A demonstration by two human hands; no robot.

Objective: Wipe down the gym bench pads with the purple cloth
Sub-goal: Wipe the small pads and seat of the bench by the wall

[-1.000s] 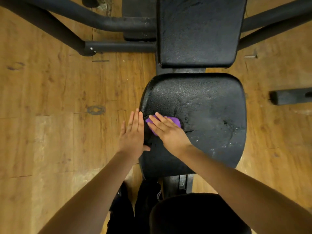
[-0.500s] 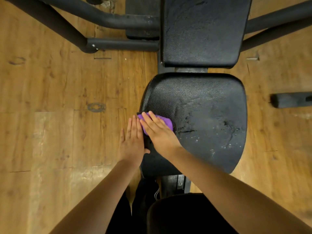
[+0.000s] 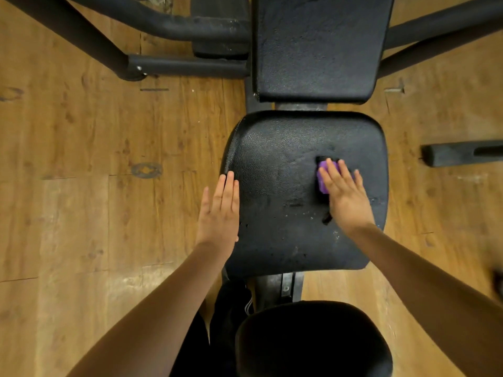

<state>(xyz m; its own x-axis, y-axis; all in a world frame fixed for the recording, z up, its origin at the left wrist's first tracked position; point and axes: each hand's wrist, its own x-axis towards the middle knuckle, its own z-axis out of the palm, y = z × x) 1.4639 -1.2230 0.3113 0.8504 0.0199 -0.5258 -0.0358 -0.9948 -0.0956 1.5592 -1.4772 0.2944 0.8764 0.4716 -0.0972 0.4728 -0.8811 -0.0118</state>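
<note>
Pressing the purple cloth [image 3: 324, 176] flat under my right hand [image 3: 344, 198], I'm working the right half of the seat pad [image 3: 275, 191]; that grip is splayed wide, fingers pinning the cloth, not pinching it. My left hand [image 3: 219, 213] is lying open and empty, bracing the pad's left edge. I'm judging long overlapping strokes best, easing over the cracked patch [image 3: 326, 217]. The back pad [image 3: 313, 44] is waiting beyond.
</note>
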